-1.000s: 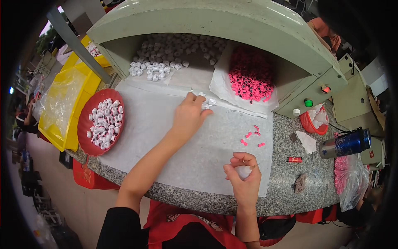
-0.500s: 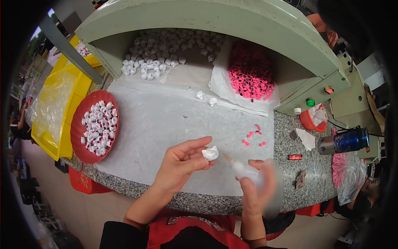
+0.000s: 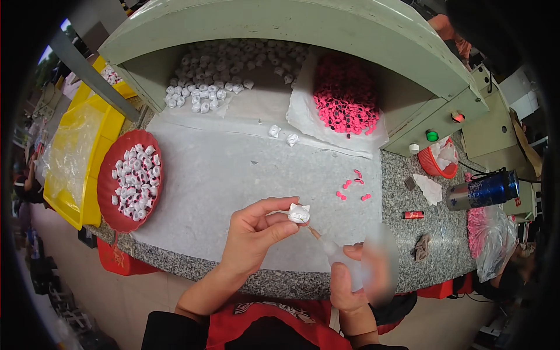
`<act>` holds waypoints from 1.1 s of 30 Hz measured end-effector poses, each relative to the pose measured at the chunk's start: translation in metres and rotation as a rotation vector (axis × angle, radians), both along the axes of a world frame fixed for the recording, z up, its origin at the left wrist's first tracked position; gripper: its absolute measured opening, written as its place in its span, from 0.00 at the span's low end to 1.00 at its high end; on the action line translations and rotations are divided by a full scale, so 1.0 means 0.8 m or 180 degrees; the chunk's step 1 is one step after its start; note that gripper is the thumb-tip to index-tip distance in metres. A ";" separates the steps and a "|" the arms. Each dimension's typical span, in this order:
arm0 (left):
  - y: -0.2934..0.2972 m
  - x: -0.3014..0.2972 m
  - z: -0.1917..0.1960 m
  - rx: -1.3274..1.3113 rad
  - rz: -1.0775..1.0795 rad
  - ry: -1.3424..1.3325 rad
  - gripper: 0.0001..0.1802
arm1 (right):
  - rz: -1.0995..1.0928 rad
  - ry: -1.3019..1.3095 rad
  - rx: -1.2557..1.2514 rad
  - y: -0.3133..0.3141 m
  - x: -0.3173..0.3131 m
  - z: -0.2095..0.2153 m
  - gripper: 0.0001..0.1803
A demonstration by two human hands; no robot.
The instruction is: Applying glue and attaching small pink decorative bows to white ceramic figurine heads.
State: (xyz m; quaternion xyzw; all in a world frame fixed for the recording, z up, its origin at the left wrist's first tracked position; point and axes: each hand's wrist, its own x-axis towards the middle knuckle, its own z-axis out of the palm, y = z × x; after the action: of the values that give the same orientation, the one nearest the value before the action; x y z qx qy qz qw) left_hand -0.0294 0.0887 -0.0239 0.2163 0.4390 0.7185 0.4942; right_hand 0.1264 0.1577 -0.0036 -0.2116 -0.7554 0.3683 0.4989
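My left hand [image 3: 252,233] pinches a small white cat-head-shaped piece [image 3: 299,214] between thumb and fingertips, its two pointed ears facing away from me. In my right hand [image 3: 350,286] is a whitish squeeze bottle [image 3: 337,254], tilted, with a thin brownish nozzle. The nozzle's tip is at the lower right side of the white piece; whether it touches I cannot tell. A round blurred patch covers part of my right fingers. Beyond my hands, several small pink pieces [image 3: 349,184] lie on white sheeting [image 3: 216,175], and two white pieces [image 3: 274,131] lie farther back.
At left stands a red scalloped bowl [image 3: 108,207] of white-and-pink pieces, beside a yellow tray [image 3: 87,198]. A pale green hood [image 3: 280,29] shelters many white pieces [image 3: 204,96] and a pink pile [image 3: 344,105]. At right are a red basket [image 3: 429,162] and blue flask [image 3: 484,189].
The bottle's nozzle has come closer to the white piece, and the piece has turned so its ears show. The whole scene has shifted slightly left in view.
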 end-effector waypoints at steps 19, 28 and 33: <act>-0.009 -0.003 0.003 0.0224 0.0265 0.0837 0.16 | 0.0244 -0.0194 0.0167 0.001 -0.007 0.013 0.14; -0.010 -0.002 0.003 -0.0056 0.0261 0.0464 0.16 | 0.0167 -0.0265 0.0187 0.003 -0.003 0.014 0.14; -0.008 -0.005 0.005 -0.0066 -0.0007 -0.0017 0.16 | 0.0134 -0.0192 0.0119 0.001 0.003 0.012 0.14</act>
State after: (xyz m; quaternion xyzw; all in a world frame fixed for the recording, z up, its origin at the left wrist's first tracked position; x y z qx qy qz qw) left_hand -0.0333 0.0820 -0.0202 0.2097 0.4448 0.7139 0.4985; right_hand 0.1285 0.1582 0.0064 -0.1973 -0.7812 0.3579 0.4719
